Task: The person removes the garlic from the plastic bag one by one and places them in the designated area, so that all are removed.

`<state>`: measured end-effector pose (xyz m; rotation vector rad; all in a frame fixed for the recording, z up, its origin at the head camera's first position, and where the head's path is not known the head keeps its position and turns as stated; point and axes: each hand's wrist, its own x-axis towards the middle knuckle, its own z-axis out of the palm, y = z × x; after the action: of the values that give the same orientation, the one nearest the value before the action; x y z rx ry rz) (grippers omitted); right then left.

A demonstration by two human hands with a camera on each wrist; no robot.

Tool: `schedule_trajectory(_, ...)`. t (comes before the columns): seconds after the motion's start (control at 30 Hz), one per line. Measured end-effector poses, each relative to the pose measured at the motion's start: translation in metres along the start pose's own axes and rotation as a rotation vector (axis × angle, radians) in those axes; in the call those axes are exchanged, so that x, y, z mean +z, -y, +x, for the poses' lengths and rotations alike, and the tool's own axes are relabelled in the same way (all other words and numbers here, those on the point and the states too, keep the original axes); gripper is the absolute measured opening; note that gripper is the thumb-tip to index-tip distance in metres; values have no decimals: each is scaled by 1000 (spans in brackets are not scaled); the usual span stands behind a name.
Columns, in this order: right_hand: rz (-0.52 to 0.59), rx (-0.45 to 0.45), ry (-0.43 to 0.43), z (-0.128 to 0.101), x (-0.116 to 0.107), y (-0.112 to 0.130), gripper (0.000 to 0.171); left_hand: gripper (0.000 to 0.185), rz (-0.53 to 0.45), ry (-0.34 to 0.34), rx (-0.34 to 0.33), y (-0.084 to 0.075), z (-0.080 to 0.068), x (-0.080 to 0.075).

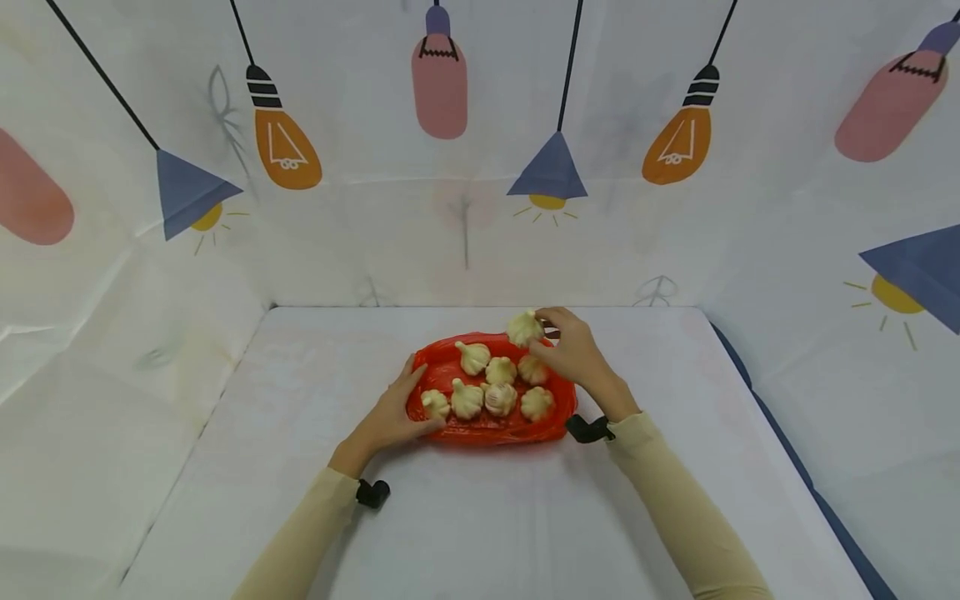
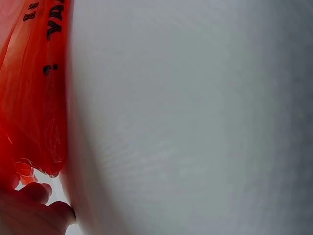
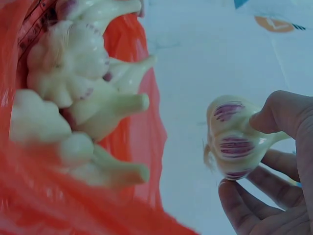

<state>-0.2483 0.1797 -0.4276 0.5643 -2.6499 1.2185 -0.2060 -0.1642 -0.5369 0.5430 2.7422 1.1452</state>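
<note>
- We note black lettering on the red plastic bag (image 2: 34,88) at the upper left of the left wrist view; it is cut off and we cannot read it.
- The right hand (image 1: 573,354) has its grip clamped on one garlic bulb (image 1: 523,327), held above the bag's far edge, centre of the head view.
- Only the right wrist view shows purple streaks on that bulb's skin.
- The left hand (image 1: 390,417) lies with straight fingers on the bag's left edge, holding nothing.
- Seven further garlic bulbs (image 1: 487,387) rest on the bag.
- The white bench (image 1: 300,517) lies bare on every side of the bag.
</note>
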Motion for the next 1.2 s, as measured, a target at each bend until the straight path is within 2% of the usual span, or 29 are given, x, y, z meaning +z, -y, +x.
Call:
schedule_trajectory(0.23, 80, 80, -57, -4, -11, -21, 45, 114, 13, 3, -1, 1, 0, -1)
schedule_trajectory(0.43, 61, 117, -110, -10, -20, -41, 47, 114, 7, -13, -12, 3, -1, -4)
schedule_trajectory(0.8, 48, 205, -186, -28, -30, -79, 46, 116, 2, 2, -35, 1, 2, -4)
schedule_trajectory(0.9, 40, 227, -197, -32, -32, -88, 46, 117, -2, 8, -56, 1, 2, -4)
schedule_trajectory(1.2, 11, 282, -217, -44, -35, -111, 50, 116, -2, 17, -50, 1, 2, -5)
